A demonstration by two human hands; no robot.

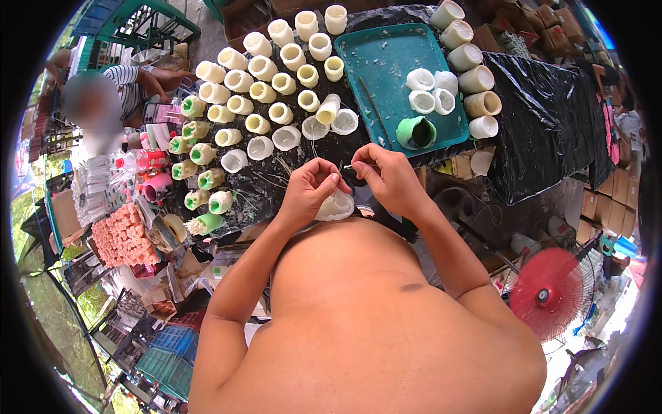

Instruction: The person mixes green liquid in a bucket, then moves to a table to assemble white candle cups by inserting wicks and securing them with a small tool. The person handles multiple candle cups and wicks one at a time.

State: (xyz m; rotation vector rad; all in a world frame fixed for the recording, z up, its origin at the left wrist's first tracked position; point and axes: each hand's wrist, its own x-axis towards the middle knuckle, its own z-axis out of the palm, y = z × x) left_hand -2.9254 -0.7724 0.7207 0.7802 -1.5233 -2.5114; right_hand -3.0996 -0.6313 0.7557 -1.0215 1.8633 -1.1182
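Head view, my left grip (312,188): pressed together near a white cup (336,208)
My right grip (387,176): pinching a thin strand (348,167)

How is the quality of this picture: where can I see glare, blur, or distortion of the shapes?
Head view: pale glare streaks the black plastic sheet at right; head view: black surrounds the round fisheye image, and things near its rim look bent; head view: a smooth blur covers the head of the person at upper left, while the left hand and right hand look fairly clear.
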